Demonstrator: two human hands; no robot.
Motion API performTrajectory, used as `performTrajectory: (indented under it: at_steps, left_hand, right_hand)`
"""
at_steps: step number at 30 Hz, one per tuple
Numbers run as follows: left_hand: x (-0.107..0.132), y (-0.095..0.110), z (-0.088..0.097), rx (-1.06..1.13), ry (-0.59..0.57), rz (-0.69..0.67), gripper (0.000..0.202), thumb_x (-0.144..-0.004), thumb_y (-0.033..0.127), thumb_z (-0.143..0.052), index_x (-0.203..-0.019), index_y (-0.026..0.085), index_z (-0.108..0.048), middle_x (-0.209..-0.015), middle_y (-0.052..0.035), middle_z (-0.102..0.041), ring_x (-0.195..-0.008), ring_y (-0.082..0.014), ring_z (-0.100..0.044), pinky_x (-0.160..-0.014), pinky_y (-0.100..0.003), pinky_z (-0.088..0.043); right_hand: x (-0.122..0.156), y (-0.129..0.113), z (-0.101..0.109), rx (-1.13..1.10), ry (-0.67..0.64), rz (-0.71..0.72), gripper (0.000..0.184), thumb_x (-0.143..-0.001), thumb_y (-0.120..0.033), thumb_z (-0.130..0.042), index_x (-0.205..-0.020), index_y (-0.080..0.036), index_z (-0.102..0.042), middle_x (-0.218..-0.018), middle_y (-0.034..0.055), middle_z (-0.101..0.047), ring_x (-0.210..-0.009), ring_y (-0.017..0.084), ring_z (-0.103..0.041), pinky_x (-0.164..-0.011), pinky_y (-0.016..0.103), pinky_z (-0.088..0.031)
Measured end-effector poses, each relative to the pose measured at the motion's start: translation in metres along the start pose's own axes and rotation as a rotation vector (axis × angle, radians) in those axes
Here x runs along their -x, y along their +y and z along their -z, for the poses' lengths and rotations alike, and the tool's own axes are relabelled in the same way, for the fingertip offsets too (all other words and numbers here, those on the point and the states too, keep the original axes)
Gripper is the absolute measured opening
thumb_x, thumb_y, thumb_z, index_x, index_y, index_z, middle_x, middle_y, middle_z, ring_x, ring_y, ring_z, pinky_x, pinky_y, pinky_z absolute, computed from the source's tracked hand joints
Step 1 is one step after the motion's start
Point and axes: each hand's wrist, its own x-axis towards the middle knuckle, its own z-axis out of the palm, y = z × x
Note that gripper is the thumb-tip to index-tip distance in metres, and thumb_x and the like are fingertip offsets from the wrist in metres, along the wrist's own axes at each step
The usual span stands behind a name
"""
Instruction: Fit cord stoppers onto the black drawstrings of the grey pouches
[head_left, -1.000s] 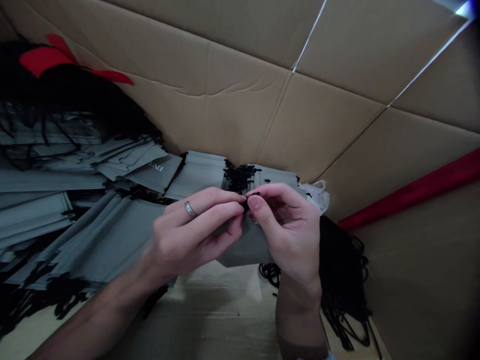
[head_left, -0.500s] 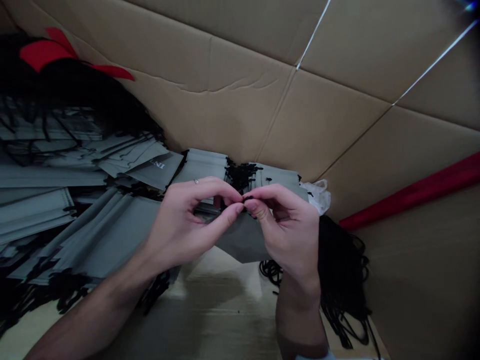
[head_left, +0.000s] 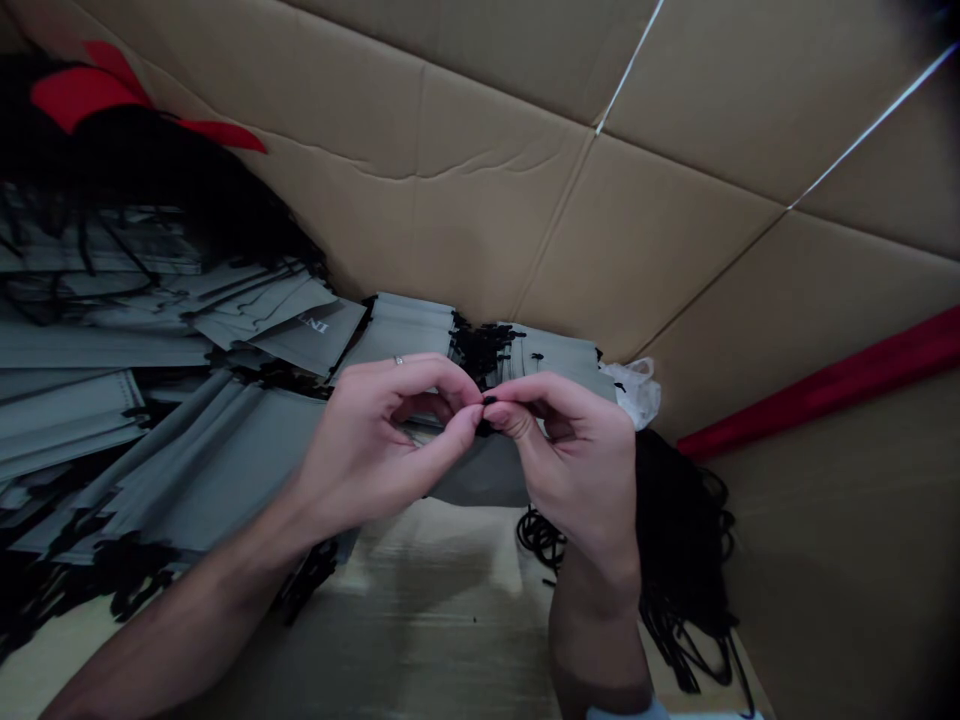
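Note:
Both my hands meet in the middle of the view, pinched together over a grey fabric pouch (head_left: pixel 484 482) that hangs below the fingers. My left hand (head_left: pixel 382 445), with a ring on one finger, pinches the pouch's top edge. My right hand (head_left: pixel 574 460) pinches a small black cord end (head_left: pixel 489 401) at the same spot, fingertip to fingertip with the left. Most of the pouch is hidden behind the hands.
Stacks of grey pouches (head_left: pixel 187 440) with black drawstrings fill the left and middle of a cardboard box (head_left: pixel 480 200). A bundle of black cords (head_left: pixel 679 540) lies at the right, a white plastic bag (head_left: pixel 637 390) behind it. A red strip (head_left: pixel 825 385) runs along the right wall.
My left hand has turned, with its fingers curling more over the pouch's top. The pouch has risen slightly and hangs shorter below the hands. Both pinches stay together.

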Motion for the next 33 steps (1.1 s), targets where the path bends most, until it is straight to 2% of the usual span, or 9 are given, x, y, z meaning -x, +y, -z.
performTrajectory:
  at_steps: [11,15,18,22,28,33]
  left_hand:
    - [0.0000,0.0013,0.0005,-0.006,-0.006,0.018,0.005,-0.094,0.016,-0.075,-0.091,0.019,-0.077,-0.084,-0.0017,-0.077,-0.071,-0.0128,-0.073,-0.060,-0.020,-0.063]
    - [-0.0002,0.0009,0.0009,-0.034,-0.021,0.008,0.005,-0.092,0.014,-0.077,-0.095,0.019,-0.077,-0.085,-0.0020,-0.078,-0.075,-0.0131,-0.074,-0.065,-0.021,-0.064]
    - [0.0012,-0.0001,0.0020,-0.012,-0.034,-0.014,0.015,-0.089,0.013,-0.079,-0.102,0.020,-0.075,-0.091,-0.0031,-0.079,-0.079,-0.0147,-0.075,-0.070,-0.024,-0.067]
    - [0.0036,-0.0029,0.0042,-0.070,-0.081,-0.070,0.027,-0.087,0.012,-0.080,-0.111,0.022,-0.073,-0.097,-0.0038,-0.079,-0.083,-0.0166,-0.076,-0.074,-0.028,-0.068]
    - [0.0057,-0.0038,0.0016,-0.216,-0.039,-0.254,0.022,-0.091,0.009,-0.074,-0.104,0.027,-0.073,-0.093,0.0001,-0.079,-0.082,-0.0154,-0.077,-0.073,-0.029,-0.065]
    - [0.0056,-0.0045,0.0004,-0.249,0.021,-0.306,0.025,-0.088,0.006,-0.077,-0.103,0.025,-0.072,-0.090,0.0014,-0.078,-0.080,-0.0140,-0.077,-0.071,-0.026,-0.064]
  right_hand:
    - [-0.0007,-0.0007,0.0006,-0.004,-0.009,0.004,0.007,-0.100,-0.031,-0.078,-0.097,-0.025,-0.080,-0.090,0.0015,-0.080,-0.082,0.018,-0.074,-0.079,0.032,-0.061]
    - [-0.0012,-0.0017,0.0007,0.004,-0.007,-0.014,0.008,-0.102,-0.030,-0.075,-0.097,-0.024,-0.078,-0.092,0.0021,-0.078,-0.083,0.018,-0.073,-0.078,0.031,-0.061]
    - [-0.0010,-0.0024,0.0009,-0.002,0.014,-0.028,0.008,-0.103,-0.029,-0.073,-0.098,-0.024,-0.077,-0.092,0.0016,-0.077,-0.081,0.017,-0.072,-0.075,0.030,-0.060]
    - [-0.0008,-0.0041,0.0025,-0.001,0.032,-0.036,0.009,-0.103,-0.030,-0.073,-0.097,-0.024,-0.077,-0.089,0.0010,-0.076,-0.078,0.016,-0.070,-0.073,0.029,-0.060]
    - [-0.0011,-0.0044,0.0052,-0.046,0.035,-0.060,0.010,-0.101,-0.034,-0.077,-0.098,-0.024,-0.079,-0.091,0.0019,-0.080,-0.079,0.017,-0.074,-0.072,0.029,-0.063]
    - [0.0003,-0.0027,0.0098,-0.106,0.018,-0.045,0.018,-0.098,-0.029,-0.081,-0.116,-0.028,-0.078,-0.097,0.0007,-0.082,-0.084,0.017,-0.078,-0.075,0.028,-0.066]
